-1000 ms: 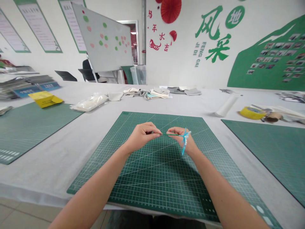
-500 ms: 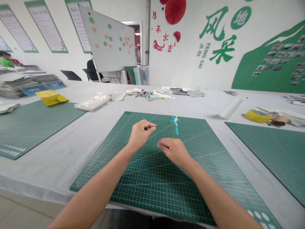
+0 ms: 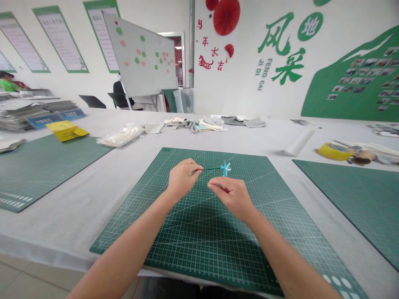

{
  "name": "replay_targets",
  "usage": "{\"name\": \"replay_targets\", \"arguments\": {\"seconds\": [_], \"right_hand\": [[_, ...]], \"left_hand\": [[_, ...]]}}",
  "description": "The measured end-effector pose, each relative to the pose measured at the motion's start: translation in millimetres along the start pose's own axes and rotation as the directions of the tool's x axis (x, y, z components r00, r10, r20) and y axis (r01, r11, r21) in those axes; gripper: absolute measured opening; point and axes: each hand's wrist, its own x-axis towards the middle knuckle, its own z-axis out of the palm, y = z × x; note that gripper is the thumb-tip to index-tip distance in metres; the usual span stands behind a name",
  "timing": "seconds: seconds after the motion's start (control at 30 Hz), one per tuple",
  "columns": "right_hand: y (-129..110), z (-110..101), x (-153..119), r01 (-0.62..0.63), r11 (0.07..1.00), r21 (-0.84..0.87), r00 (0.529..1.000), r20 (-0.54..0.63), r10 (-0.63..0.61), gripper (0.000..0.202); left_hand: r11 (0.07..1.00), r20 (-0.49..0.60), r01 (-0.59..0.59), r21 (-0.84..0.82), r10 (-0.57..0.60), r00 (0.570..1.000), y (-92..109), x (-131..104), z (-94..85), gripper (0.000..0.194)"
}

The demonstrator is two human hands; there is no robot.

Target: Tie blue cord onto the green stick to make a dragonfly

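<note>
1. From my remote seat I saw the left hand (image 3: 181, 181) and the right hand (image 3: 233, 196) above a rectangular dark-green gridded cutting mat (image 3: 196, 247), within its edges, the near one well back at 6 o'clock.
2. The left hand pinched a small blue-and-white flower (image 3: 225, 168) by its thin green stem (image 3: 212, 169), head over the mat towards 3 o'clock; the right sat at 4 o'clock from it, fingertips together, whether gripping anything I couldn't tell.
3. Around the mat lay a clear plastic packet of white material (image 3: 121, 136) at 10 o'clock, heaped grey-and-cream cloth (image 3: 213, 124) at 12, a yellow tape roll (image 3: 334, 152) at 2.
4. Green wall lettering (image 3: 269, 70) at 1 o'clock read "FENG CAI" and "JI DI".
</note>
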Motion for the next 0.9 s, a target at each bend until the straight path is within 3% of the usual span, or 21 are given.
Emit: {"name": "replay_targets", "arguments": {"seconds": [0.23,0.47,0.67,0.9], "right_hand": [[4,-16,3,-0.087,0.996,-0.014,0.969,-0.235,0.081,0.021],[23,-29,9,-0.186,0.982,-0.021,0.924,-0.343,0.167,0.021],[45,-32,13,-0.274,0.945,0.178,0.901,-0.296,0.317,0.023],[71,-24,12,-0.385,0.845,0.371,0.877,-0.136,0.46,0.032]], "left_hand": [[0.979,0.176,-0.202,0.037,0.192,0.965,6,-1,-2.9,0.02],[0.967,0.275,-0.213,-0.141,0.245,0.93,9,-1,-10.3,0.019],[0.93,0.321,-0.118,-0.347,0.236,0.917,12,1,-18.2,0.017],[0.905,0.31,-0.066,-0.421,0.212,0.927,12,2,-21.3,0.015]]}}
